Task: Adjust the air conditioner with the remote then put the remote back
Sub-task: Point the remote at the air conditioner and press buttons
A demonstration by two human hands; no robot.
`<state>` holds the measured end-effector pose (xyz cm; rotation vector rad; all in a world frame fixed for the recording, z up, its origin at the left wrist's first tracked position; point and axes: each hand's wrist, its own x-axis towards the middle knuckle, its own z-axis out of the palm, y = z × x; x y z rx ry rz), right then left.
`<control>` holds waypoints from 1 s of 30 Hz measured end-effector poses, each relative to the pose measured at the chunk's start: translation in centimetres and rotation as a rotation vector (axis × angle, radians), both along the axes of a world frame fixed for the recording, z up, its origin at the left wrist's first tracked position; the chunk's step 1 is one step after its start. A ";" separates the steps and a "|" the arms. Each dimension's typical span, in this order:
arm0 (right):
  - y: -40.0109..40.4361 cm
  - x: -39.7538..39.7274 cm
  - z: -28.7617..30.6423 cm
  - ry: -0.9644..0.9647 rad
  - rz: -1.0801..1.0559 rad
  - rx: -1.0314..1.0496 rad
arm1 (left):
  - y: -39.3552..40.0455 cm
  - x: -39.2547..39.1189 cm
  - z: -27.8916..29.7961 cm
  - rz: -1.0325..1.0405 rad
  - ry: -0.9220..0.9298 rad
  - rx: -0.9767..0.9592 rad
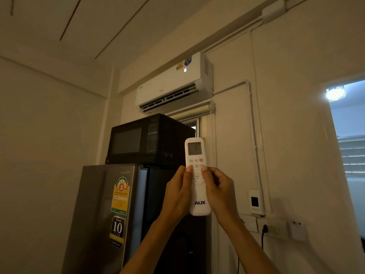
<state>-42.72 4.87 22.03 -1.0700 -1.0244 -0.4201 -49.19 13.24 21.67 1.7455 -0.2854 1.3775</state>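
A white AUX remote with a small grey screen is held upright in front of me, pointing up toward the white air conditioner mounted high on the wall. My left hand grips its left side with the thumb on an orange button. My right hand grips the right side, thumb resting on the button rows. The air conditioner's flap is open and a lit figure shows on its front.
A black microwave stands on a grey fridge left of my hands. On the right wall are a small white wall holder, sockets with a black plug, and a bright doorway.
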 end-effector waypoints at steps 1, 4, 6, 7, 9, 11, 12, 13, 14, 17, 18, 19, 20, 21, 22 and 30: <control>0.2 0.0 0.3 0.005 0.001 0.007 | 0.1 0.0 0.2 0.003 0.002 0.003; 0.5 -0.1 0.9 0.023 0.000 0.015 | 0.5 0.2 0.8 -0.002 0.001 0.003; 0.8 -0.1 1.2 0.034 0.010 0.016 | 0.8 0.2 1.0 -0.005 0.002 0.000; 0.9 -0.2 1.2 0.042 0.014 0.017 | 0.9 0.2 1.0 -0.001 0.004 0.001; 1.2 -0.3 1.3 0.059 0.025 0.018 | 1.1 0.3 1.1 0.011 0.007 0.005; 1.4 -0.3 1.2 0.075 0.035 0.018 | 1.3 0.3 0.9 0.018 0.008 0.000; 1.5 -0.3 1.1 0.078 0.035 0.017 | 1.4 0.4 0.8 0.020 0.009 -0.002; 1.5 -0.2 1.0 0.078 0.031 0.016 | 1.5 0.4 0.7 0.023 0.011 -0.004; 1.6 -0.2 0.9 0.076 0.026 0.016 | 1.6 0.5 0.6 0.026 0.013 -0.005; 1.7 -0.4 0.8 0.080 0.041 0.026 | 1.8 0.5 0.4 0.030 0.018 -0.008; 1.6 -0.4 0.8 0.081 0.049 0.029 | 1.9 0.5 0.3 0.027 0.020 -0.009; 1.6 -0.5 0.8 0.079 0.054 0.029 | 1.9 0.6 0.3 0.024 0.021 -0.009; 1.7 -0.5 0.8 0.078 0.055 0.028 | 2.0 0.6 0.3 0.021 0.022 -0.010; 1.7 -0.4 0.8 0.079 0.053 0.026 | 2.0 0.6 0.2 0.016 0.022 -0.012; 1.8 -0.4 0.8 0.080 0.047 0.025 | 2.0 0.6 0.2 0.013 0.020 -0.013; 2.4 0.6 0.8 0.071 0.000 0.028 | 2.3 1.2 0.2 0.010 0.010 -0.025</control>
